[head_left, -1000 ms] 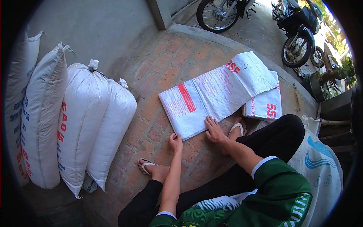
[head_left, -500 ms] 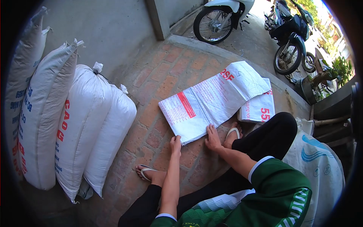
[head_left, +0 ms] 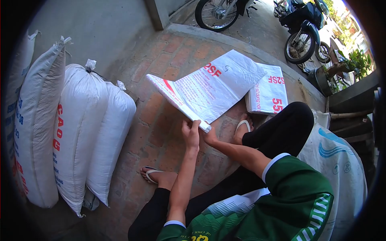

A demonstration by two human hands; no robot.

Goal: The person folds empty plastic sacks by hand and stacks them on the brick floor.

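Observation:
A white printed sack [head_left: 219,86] with red lettering lies partly on the brick floor, its left end turned up into a narrow fold. My left hand [head_left: 191,134] is closed on the near end of that fold, thumb on top. Right beside it, my right hand [head_left: 210,136] grips the same corner from the right; its fingers are partly hidden by the sack. The sack's far right edge reaches a stack of folded sacks [head_left: 268,90] bearing similar red print, which lies near my right foot.
Full white sacks [head_left: 80,132] stand against the wall on the left. A large white bag [head_left: 333,160] with blue waves is at my right. Motorbikes [head_left: 301,40] are parked beyond the low kerb [head_left: 209,36], near a potted plant [head_left: 321,82].
The sack's left end has been lifted and folded over to the right. Both hands have come together at its near corner, my right hand moving left from its flat place on the sack.

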